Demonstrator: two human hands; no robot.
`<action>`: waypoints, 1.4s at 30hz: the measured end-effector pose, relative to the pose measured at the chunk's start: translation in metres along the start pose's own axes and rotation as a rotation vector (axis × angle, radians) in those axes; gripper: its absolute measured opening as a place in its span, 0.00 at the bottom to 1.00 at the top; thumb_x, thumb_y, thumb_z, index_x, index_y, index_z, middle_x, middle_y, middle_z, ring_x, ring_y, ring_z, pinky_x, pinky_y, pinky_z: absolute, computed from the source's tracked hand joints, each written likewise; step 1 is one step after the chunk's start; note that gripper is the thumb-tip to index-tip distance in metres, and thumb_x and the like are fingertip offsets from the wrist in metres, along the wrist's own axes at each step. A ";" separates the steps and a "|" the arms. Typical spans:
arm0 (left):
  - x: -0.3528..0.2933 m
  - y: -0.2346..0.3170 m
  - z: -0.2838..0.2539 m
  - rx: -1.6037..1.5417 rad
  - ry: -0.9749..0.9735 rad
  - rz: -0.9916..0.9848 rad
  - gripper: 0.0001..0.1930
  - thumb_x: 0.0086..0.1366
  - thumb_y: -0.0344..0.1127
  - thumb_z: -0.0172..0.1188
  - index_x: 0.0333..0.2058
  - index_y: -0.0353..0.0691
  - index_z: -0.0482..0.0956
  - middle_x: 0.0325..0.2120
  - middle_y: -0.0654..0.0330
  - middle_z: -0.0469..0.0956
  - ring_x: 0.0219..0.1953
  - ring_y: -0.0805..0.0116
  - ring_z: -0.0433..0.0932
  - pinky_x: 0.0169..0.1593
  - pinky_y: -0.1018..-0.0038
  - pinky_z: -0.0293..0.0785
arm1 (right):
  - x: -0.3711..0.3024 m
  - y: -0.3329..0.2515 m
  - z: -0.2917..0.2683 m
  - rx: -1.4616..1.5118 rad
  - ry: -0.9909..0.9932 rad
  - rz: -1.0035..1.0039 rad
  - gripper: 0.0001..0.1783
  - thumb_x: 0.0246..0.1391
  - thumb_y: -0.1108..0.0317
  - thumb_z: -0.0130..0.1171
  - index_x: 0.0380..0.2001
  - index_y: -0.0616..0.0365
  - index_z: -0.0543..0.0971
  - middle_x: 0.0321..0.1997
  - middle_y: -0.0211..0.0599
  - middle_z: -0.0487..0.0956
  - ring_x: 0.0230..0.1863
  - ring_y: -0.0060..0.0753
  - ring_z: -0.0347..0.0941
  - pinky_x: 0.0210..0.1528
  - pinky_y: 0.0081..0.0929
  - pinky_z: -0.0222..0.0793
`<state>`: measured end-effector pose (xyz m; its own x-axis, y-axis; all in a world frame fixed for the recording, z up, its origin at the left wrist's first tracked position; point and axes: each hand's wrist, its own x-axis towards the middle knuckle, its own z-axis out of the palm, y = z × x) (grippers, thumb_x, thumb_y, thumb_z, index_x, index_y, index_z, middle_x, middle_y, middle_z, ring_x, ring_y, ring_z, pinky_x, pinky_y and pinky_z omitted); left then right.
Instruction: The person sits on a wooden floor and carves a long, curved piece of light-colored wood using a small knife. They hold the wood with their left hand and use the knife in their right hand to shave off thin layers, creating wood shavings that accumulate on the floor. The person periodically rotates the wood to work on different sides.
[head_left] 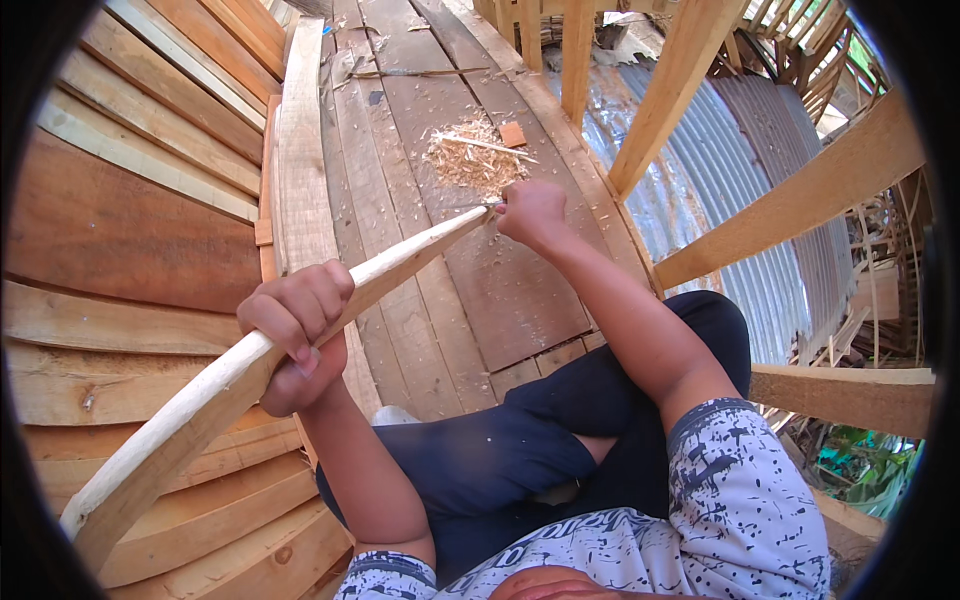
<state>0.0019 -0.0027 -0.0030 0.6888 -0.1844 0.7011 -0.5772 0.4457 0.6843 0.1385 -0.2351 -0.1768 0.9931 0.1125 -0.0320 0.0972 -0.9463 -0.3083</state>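
Note:
A long, pale wooden pole [215, 390] slants from the lower left up to the middle, narrowing at its far end. My left hand [300, 335] is wrapped around its middle, thumb pressed along the near side. At the tapered tip, my right hand [532, 212] is closed in a fist around what looks like a thin blade [470, 206]; most of it is hidden by the fingers. Just beyond that tip, a heap of wood shavings [465, 168] lies on the floorboards, with a light thin stick [490, 148] and a small orange-brown block [512, 134] on it.
I sit with folded legs in dark trousers [480, 440] on a plank floor [420, 330]. A wooden board wall [130, 220] rises close on the left. To the right stand slanted wooden posts [790, 215], with corrugated metal sheeting [700, 240] beyond them.

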 end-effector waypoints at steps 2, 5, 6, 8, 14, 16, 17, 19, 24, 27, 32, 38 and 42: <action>0.002 -0.002 0.002 -0.024 0.006 0.019 0.07 0.39 0.28 0.53 0.18 0.46 0.64 0.14 0.68 0.59 0.18 0.72 0.54 0.28 0.72 0.52 | 0.001 0.003 0.003 -0.079 0.096 -0.059 0.11 0.51 0.59 0.60 0.31 0.52 0.85 0.30 0.41 0.83 0.37 0.42 0.80 0.37 0.38 0.72; 0.002 -0.001 0.002 0.002 0.036 0.035 0.07 0.39 0.27 0.53 0.18 0.46 0.64 0.14 0.68 0.59 0.18 0.72 0.54 0.28 0.71 0.52 | 0.010 0.020 0.002 -0.099 0.083 0.012 0.13 0.53 0.59 0.58 0.28 0.55 0.85 0.28 0.44 0.82 0.35 0.44 0.80 0.39 0.41 0.72; 0.002 -0.001 0.002 0.000 0.029 0.035 0.07 0.39 0.27 0.53 0.18 0.46 0.64 0.14 0.68 0.59 0.18 0.72 0.54 0.28 0.71 0.52 | 0.011 0.024 0.004 -0.022 0.047 0.062 0.13 0.54 0.58 0.58 0.30 0.55 0.85 0.30 0.45 0.83 0.37 0.45 0.80 0.40 0.41 0.73; 0.003 0.000 0.003 -0.005 0.014 0.035 0.07 0.40 0.27 0.53 0.18 0.45 0.65 0.14 0.68 0.59 0.18 0.72 0.54 0.28 0.71 0.53 | 0.017 0.031 0.007 0.132 -0.025 0.162 0.15 0.55 0.56 0.58 0.33 0.55 0.85 0.35 0.48 0.83 0.41 0.47 0.80 0.42 0.41 0.74; -0.002 0.007 0.002 0.017 -0.027 -0.014 0.09 0.46 0.29 0.58 0.19 0.49 0.64 0.14 0.72 0.57 0.20 0.75 0.54 0.31 0.74 0.52 | 0.021 0.029 0.006 0.367 -0.226 0.039 0.17 0.60 0.57 0.51 0.38 0.58 0.82 0.36 0.52 0.82 0.39 0.51 0.79 0.43 0.44 0.71; 0.003 0.005 0.005 -0.006 -0.024 0.013 0.07 0.45 0.28 0.56 0.18 0.47 0.66 0.13 0.70 0.60 0.17 0.74 0.54 0.28 0.73 0.52 | 0.028 0.037 0.018 0.337 -0.260 0.101 0.19 0.58 0.55 0.52 0.40 0.56 0.83 0.43 0.49 0.82 0.46 0.49 0.78 0.48 0.43 0.71; 0.005 0.004 0.007 -0.018 -0.022 0.027 0.06 0.44 0.28 0.55 0.18 0.46 0.67 0.12 0.69 0.61 0.16 0.73 0.55 0.26 0.73 0.52 | 0.031 0.042 0.024 0.323 -0.277 0.132 0.20 0.57 0.54 0.52 0.42 0.55 0.83 0.46 0.48 0.82 0.49 0.49 0.78 0.51 0.43 0.71; 0.005 0.005 0.006 -0.011 -0.023 0.027 0.06 0.45 0.28 0.56 0.18 0.46 0.67 0.12 0.69 0.61 0.16 0.73 0.55 0.26 0.73 0.52 | 0.031 0.039 0.024 0.331 -0.311 0.109 0.21 0.56 0.52 0.52 0.41 0.56 0.83 0.46 0.48 0.82 0.49 0.49 0.78 0.51 0.43 0.71; 0.004 0.005 0.006 -0.013 -0.028 0.024 0.07 0.46 0.29 0.58 0.18 0.46 0.68 0.12 0.70 0.61 0.16 0.74 0.55 0.26 0.73 0.52 | 0.030 0.033 0.018 0.353 -0.419 0.057 0.28 0.56 0.44 0.52 0.41 0.58 0.84 0.44 0.50 0.82 0.48 0.51 0.78 0.50 0.43 0.72; 0.004 0.006 0.005 -0.008 -0.025 0.025 0.08 0.46 0.29 0.59 0.18 0.46 0.68 0.12 0.70 0.61 0.16 0.74 0.55 0.26 0.73 0.52 | 0.022 0.022 0.006 0.319 -0.459 0.031 0.32 0.56 0.39 0.51 0.41 0.59 0.84 0.42 0.51 0.83 0.46 0.51 0.79 0.49 0.43 0.72; 0.006 0.004 0.007 -0.019 -0.030 0.029 0.08 0.46 0.29 0.59 0.18 0.46 0.68 0.12 0.70 0.61 0.16 0.74 0.56 0.26 0.73 0.52 | 0.020 0.029 0.010 0.349 -0.444 0.025 0.34 0.57 0.37 0.50 0.38 0.61 0.84 0.33 0.48 0.83 0.35 0.47 0.81 0.37 0.41 0.74; 0.002 0.007 0.002 -0.017 -0.072 -0.036 0.10 0.47 0.30 0.60 0.18 0.50 0.67 0.14 0.73 0.59 0.20 0.75 0.56 0.31 0.75 0.54 | 0.015 0.024 0.015 0.991 -0.799 0.454 0.30 0.59 0.34 0.48 0.16 0.45 0.61 0.13 0.17 0.54 0.12 0.15 0.43 0.14 0.24 0.34; 0.005 0.005 0.004 -0.010 -0.048 0.025 0.07 0.45 0.29 0.59 0.18 0.46 0.68 0.12 0.69 0.62 0.16 0.74 0.56 0.26 0.73 0.52 | 0.019 0.023 0.010 1.108 -0.799 0.526 0.31 0.59 0.33 0.48 0.15 0.45 0.59 0.13 0.16 0.52 0.13 0.14 0.39 0.15 0.23 0.32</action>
<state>0.0004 -0.0054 0.0045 0.6522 -0.2152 0.7268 -0.5890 0.4596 0.6647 0.1588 -0.2518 -0.1940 0.5619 0.3187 -0.7633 -0.7230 -0.2592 -0.6404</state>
